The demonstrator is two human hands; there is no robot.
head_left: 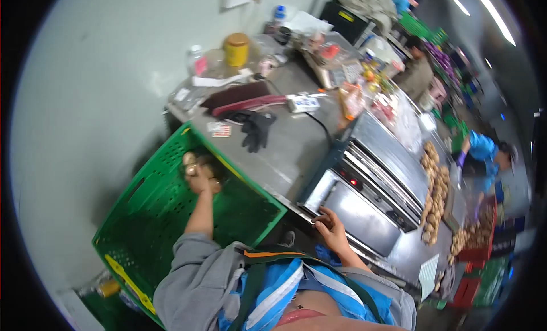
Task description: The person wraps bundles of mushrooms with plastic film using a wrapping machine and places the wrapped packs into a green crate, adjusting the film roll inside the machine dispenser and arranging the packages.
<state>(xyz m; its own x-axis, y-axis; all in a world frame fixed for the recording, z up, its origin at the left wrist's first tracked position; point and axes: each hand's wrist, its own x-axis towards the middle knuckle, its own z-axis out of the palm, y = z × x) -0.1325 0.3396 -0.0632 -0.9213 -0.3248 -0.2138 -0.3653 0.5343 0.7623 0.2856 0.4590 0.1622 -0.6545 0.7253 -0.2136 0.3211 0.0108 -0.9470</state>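
My left hand [199, 180] reaches down into a large green crate [128, 217], its fingers around pale brown, round produce [190, 159] near the crate's far corner. The produce is blurred; it looks like mushrooms or potatoes. Beside the front edge of the metal sealing machine [364, 208] is my right hand [332, 229], its fingers loosely bent and apart, with nothing visible in them. A small red light glows on the machine.
On the steel table [285, 154] lie a black glove [255, 127], a red-handled brush [239, 100] and a yellow jar [236, 49]. Rows of packed produce [434, 200] line the right side. A co-worker in blue [484, 148] and another person [419, 72] are farther back.
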